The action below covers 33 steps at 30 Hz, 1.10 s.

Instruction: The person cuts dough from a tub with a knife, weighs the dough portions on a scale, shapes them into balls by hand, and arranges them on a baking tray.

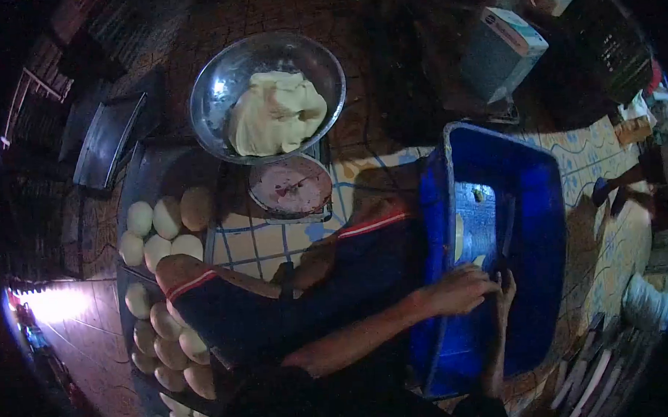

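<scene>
My left hand (460, 290) reaches over the near wall of a blue plastic tub (546, 274), fingers curled together. My right hand (505, 294) meets it there, its fingers bent close to the left fingertips. Whatever lies between them, if anything, is hidden. A small pale piece (478, 261) shows just above the left fingers, and another pale strip (458, 233) lies along the tub's inner wall. Beyond my knees, a steel bowl (210, 88) holds a large lump of pale dough (279, 113). The bowl sits behind a scale with a round, smeared pan (293, 184).
On the left, dark trays (155, 152) carry several rounded dough pieces (169, 343). Another empty-looking metal tray (111, 139) leans behind them. A box (501, 52) stands at the back right. Slats (593, 368) lie at the lower right. Bright light glares at the left edge.
</scene>
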Available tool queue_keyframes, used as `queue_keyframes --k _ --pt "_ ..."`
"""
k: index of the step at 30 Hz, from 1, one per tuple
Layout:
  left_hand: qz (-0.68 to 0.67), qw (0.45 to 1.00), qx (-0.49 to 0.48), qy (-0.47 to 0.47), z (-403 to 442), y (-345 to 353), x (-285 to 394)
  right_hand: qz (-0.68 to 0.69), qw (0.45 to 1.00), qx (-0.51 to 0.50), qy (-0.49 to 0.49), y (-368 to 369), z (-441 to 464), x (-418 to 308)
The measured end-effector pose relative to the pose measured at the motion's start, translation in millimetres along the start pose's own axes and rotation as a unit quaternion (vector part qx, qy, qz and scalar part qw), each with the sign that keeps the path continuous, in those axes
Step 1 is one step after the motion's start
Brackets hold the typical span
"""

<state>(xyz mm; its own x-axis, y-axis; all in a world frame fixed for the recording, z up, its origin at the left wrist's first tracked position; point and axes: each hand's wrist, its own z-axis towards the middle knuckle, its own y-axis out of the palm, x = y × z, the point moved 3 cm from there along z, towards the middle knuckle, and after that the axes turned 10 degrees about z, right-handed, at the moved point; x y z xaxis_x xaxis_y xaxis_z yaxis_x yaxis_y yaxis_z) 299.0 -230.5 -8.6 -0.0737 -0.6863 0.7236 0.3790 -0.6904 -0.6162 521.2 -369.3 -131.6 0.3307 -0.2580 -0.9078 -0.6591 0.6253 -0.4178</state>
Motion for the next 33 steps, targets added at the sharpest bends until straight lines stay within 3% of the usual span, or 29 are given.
queue_keyframes --k 1,2,4,5,6,7,8,10,11,13,16,17,18,20,22,24,25,26,28,29,30,32,33 --pt "-0.050 0.997 0.057 -0.001 -7.1 -25.8 6.5 0.014 0.993 0.053 -0.107 -5.7 1.7 29.7" --pt "-0.101 0.989 0.112 -0.005 -20.4 -59.0 16.0 0.013 0.993 0.045 -0.113 -6.4 6.7 19.5" --pt "0.039 0.980 0.188 -0.044 -58.1 -145.9 13.2 0.104 0.993 -0.049 -0.024 10.1 -0.6 -48.7" --pt "0.162 0.951 0.235 -0.117 -76.3 -190.1 7.4 0.140 0.988 -0.026 -0.060 35.6 -5.8 -112.0" --pt "0.162 0.894 0.342 -0.240 -95.4 -240.7 6.8 0.145 0.987 -0.030 -0.060 54.4 -2.5 -144.8" --pt "0.155 0.854 0.431 -0.245 -115.4 -278.5 -9.7 0.125 0.984 -0.029 -0.120 68.4 1.3 -173.5" --pt "0.306 0.809 0.441 -0.240 -128.3 -313.3 -29.8 0.106 0.978 -0.023 -0.181 83.6 3.3 -202.5" --pt "0.486 0.722 0.420 -0.256 -140.6 -353.9 -69.4 0.220 0.961 -0.141 -0.092 124.7 3.1 -255.3" --pt "0.488 0.720 0.426 -0.249 -142.6 -361.5 -77.2 0.243 0.947 -0.202 -0.057 146.9 4.5 -284.3" --pt "0.427 0.788 0.231 -0.379 -140.6 -369.5 -96.8 0.284 0.920 -0.270 -0.019 199.0 8.5 -328.0" --pt "0.481 0.754 0.216 -0.392 -126.7 -370.8 -75.7 0.307 0.906 -0.282 -0.077 286.4 32.2 -362.6" --pt "0.463 0.787 0.251 -0.322 -125.5 -372.1 -71.0 0.312 0.900 -0.295 -0.074 314.2 41.9 -373.3" --pt "0.464 0.788 0.253 -0.317 -124.5 -371.7 -68.7 0.317 0.895 -0.306 -0.070 335.8 44.9 -379.8" --pt "0.397 0.780 0.301 -0.380 -121.5 -380.2 -66.7 0.212 0.917 -0.325 -0.090 366.9 39.4 -388.0" --pt "0.421 0.771 0.340 -0.337 -120.0 -386.1 -63.1 0.337 0.874 -0.345 -0.058 369.7 -6.5 -393.2" --pt "0.345 0.780 0.394 -0.343 -117.3 -399.8 -57.8 0.241 0.879 -0.346 -0.222 357.6 -41.4 -365.0" --pt "0.315 0.789 0.417 -0.322 -117.1 -402.1 -55.7 0.241 0.878 -0.348 -0.224 347.0 -52.1 -358.6" --pt "0.313 0.790 0.417 -0.323 -117.3 -400.4 -54.9 0.254 0.870 -0.379 -0.188 330.8 -63.4 -353.2" --pt "0.244 0.761 0.552 -0.238 -115.1 -399.3 -40.2 0.268 0.861 -0.404 -0.152 300.9 -60.9 -356.6" --pt "0.145 0.768 0.585 -0.214 -111.5 -392.9 -33.7 0.276 0.842 -0.458 -0.075 286.8 -55.7 -356.9" --pt "0.142 0.771 0.582 -0.216 -105.9 -386.6 -23.4 0.281 0.814 -0.508 0.007 276.4 -53.3 -352.1" --pt "0.007 0.749 0.645 -0.150 -94.9 -378.5 -3.5 0.251 0.826 -0.506 -0.006 276.1 -35.3 -354.2" --pt "-0.020 0.765 0.631 -0.127 -86.4 -373.1 10.2 0.298 0.810 -0.500 0.061 282.4 -27.8 -360.1"
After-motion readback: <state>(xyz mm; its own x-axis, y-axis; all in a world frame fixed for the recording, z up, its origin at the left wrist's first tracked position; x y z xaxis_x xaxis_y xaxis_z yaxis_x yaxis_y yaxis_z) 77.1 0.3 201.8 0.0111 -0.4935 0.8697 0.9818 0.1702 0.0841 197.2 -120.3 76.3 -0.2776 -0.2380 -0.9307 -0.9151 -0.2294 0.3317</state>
